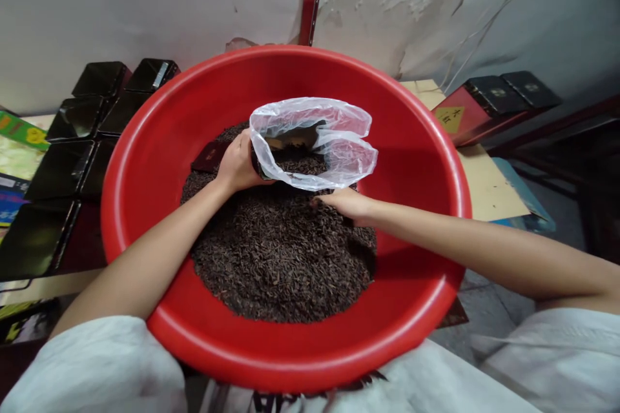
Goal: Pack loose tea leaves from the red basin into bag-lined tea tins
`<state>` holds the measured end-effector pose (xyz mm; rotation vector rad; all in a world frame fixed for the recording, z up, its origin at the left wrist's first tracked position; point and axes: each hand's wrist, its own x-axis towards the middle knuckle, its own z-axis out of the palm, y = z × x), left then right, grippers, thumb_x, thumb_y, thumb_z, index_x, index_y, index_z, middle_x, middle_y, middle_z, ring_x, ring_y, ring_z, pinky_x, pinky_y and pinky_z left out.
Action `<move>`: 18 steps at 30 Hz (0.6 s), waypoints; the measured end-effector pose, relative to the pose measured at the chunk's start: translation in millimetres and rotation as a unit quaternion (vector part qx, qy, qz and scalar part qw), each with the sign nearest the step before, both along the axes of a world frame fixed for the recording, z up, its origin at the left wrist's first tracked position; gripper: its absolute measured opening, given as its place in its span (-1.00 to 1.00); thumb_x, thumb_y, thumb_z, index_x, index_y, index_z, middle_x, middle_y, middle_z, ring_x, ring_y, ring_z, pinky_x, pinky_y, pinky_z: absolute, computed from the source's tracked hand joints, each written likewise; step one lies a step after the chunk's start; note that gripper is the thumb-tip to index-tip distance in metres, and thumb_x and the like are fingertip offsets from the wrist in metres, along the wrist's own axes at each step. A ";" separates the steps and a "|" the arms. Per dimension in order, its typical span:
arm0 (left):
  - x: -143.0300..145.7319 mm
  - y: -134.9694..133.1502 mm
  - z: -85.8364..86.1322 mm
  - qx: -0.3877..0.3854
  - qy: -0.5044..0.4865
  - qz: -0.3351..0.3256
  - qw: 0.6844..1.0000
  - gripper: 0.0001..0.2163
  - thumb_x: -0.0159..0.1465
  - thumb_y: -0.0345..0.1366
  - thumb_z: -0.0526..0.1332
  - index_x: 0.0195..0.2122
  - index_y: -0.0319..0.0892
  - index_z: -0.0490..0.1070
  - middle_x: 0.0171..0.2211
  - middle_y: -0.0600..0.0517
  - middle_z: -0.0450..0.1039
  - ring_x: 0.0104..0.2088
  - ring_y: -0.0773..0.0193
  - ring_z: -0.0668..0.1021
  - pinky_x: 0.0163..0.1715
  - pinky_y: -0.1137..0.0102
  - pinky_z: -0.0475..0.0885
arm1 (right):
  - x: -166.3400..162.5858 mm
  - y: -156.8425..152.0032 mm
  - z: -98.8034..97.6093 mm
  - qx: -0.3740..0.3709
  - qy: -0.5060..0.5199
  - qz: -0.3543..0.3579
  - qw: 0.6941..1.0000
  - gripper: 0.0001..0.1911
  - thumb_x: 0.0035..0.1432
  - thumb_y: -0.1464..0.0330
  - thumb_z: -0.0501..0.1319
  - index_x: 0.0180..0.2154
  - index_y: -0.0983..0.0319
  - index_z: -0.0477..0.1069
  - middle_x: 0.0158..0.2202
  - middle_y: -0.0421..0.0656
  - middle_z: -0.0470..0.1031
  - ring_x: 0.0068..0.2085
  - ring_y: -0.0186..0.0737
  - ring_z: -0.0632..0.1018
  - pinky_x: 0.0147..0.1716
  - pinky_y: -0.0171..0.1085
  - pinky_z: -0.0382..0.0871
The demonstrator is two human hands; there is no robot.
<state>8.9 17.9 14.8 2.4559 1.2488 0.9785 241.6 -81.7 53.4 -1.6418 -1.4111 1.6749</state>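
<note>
Inside a large red plastic tub [285, 352] lies a heap of dark, dry, twisted leaves [285, 264] that look like loose tea. My left hand [239, 164] is wrapped round the left side of a dark tin [259, 166] above the heap. A clear plastic bag [351, 158] lines the tin, its mouth spread wide and flopping to the right, with leaves inside. My right hand [346, 203] is low against the heap, just below the bag's edge. Its fingers are mostly hidden by leaves and shadow. A dark red, box-like piece [208, 156] rests left of my left hand.
Several black-topped tins [58, 168] stand in rows left of the tub. Red tins with dark tops [484, 103] lie at the right on cardboard [489, 187]. A narrow red object [310, 10] leans on the peeling wall behind the tub.
</note>
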 end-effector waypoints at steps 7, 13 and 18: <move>1.5 0.3 -2.8 0.023 0.001 -0.012 1.000 -0.14 -0.18 0.04 0.42 0.12 -0.12 0.12 0.11 -0.21 0.33 0.11 -0.17 0.43 0.13 -0.02 0.36 | -12.7 -22.8 38.0 -0.075 0.088 0.002 0.993 -0.78 -0.24 0.48 0.29 -0.41 0.25 0.38 -0.49 -0.28 0.46 -0.40 -0.35 0.47 -0.26 -0.32 0.40; -4.0 8.1 -6.2 0.020 0.032 -0.005 0.999 -0.17 -0.21 0.12 0.39 0.05 -0.17 0.22 0.00 -0.24 0.41 -0.01 -0.24 0.49 -0.01 -0.05 0.43 | -15.5 -32.7 92.0 -0.031 0.096 0.132 0.986 -0.79 -0.21 0.51 0.29 -0.40 0.28 0.38 -0.46 -0.29 0.49 -0.41 -0.42 0.46 -0.38 -0.41 0.37; -5.6 10.8 -8.3 0.032 0.059 -0.014 0.998 -0.12 -0.20 0.14 0.38 0.09 -0.23 0.21 0.03 -0.28 0.39 0.02 -0.27 0.47 0.01 -0.07 0.40 | -12.7 -33.1 128.3 0.042 0.108 0.169 0.979 -0.88 -0.11 0.46 0.26 -0.42 0.26 0.39 -0.46 -0.28 0.51 -0.42 -0.41 0.50 -0.36 -0.39 0.41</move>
